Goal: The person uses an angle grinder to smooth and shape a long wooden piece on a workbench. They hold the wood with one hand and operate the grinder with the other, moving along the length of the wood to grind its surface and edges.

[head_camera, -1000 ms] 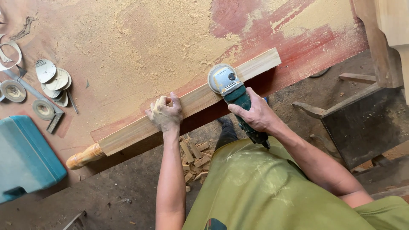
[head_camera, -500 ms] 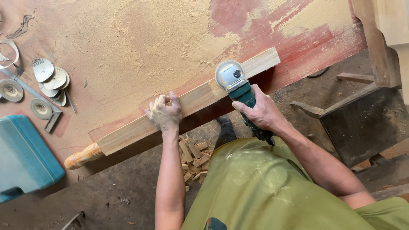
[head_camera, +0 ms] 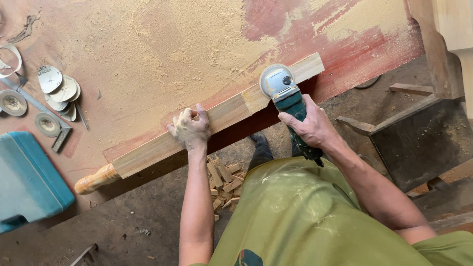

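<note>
Your right hand [head_camera: 308, 128] is wrapped shut around the dark green body of the angle grinder [head_camera: 288, 106]; its grey round head sits flat on the top face of the long pale wooden beam [head_camera: 217, 118], near the beam's far right end. Your left hand [head_camera: 191, 130] is closed over the beam about mid-length, fingers curled across the top face, thumb on the near edge, pinning it down.

The beam lies diagonally along the near edge of the sawdust-covered workbench [head_camera: 148, 54], lower left to upper right. Its left end is a rounded, turned orange-brown knob [head_camera: 96, 180] overhanging the bench edge. Red paint shows through the dust at the bench's right side.

At the bench's left: a loose pile of round sanding discs [head_camera: 56, 91], a metal square [head_camera: 42, 111] among them, and a teal plastic tool case [head_camera: 27, 182] at the near corner.

On the floor, between your arms: a heap of small wood offcuts [head_camera: 224, 184]. To the right, a dark wooden frame piece [head_camera: 419, 133], well apart from the grinder.
</note>
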